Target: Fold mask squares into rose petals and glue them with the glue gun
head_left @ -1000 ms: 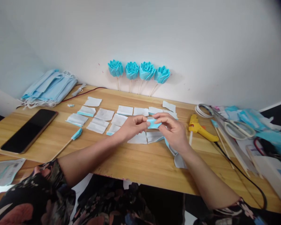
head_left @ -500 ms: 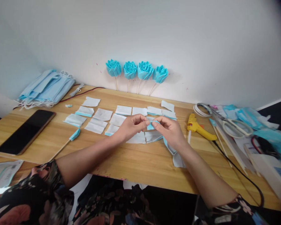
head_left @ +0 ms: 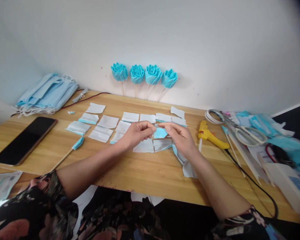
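Both my hands meet over the middle of the wooden table. My left hand and my right hand pinch a small blue piece of mask fabric between their fingertips, just above the table. Several cut white and blue fabric squares lie in rows behind and under my hands. A longer strip of mask material lies under my right wrist. A wooden stick with a blue wrapped tip lies to the left of my left arm.
Several blue fabric roses on sticks lean against the wall. A stack of blue face masks and a black phone lie at the left. A yellow glue gun with its black cord, scissors, sticks and scraps fill the right side.
My fingers have reworked the blue piece: it was pinched narrow half a second ago and now shows a wider flat face between the fingertips. The view has shifted slightly left.
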The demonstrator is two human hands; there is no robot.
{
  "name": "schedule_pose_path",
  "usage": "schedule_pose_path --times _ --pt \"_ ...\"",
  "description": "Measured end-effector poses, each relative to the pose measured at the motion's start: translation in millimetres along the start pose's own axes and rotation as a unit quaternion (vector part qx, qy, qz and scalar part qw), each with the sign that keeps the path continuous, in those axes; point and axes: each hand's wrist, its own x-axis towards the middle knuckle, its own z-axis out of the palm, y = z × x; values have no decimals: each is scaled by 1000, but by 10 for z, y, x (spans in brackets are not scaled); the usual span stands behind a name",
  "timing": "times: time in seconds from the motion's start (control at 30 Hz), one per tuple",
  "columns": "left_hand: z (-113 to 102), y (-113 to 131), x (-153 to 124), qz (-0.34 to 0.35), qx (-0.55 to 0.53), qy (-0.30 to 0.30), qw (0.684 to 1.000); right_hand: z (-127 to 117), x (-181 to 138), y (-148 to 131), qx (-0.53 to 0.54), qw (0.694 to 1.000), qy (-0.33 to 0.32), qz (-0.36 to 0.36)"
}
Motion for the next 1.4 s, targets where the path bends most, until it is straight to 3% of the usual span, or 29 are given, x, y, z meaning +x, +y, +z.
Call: schedule_pose_path --times 0.2,0.43,0.67,0.97,1.4 --pt "19 -28 7 16 22 -13 1000 32 7 21 31 999 -18 -26" --pt "-7 -19 33 10 -1 14 1000 -28 9 44 12 999 12 -45" --pt "-18 25 12 37 -25 82 996 -94 59 86 12 997 58 -43" --pt "-31 -16 19 42 7 100 994 -195 93 104 18 994 96 -52" --pt "-14 13 19 53 -5 101 993 -147 -13 3 -58 996 -44 -44"
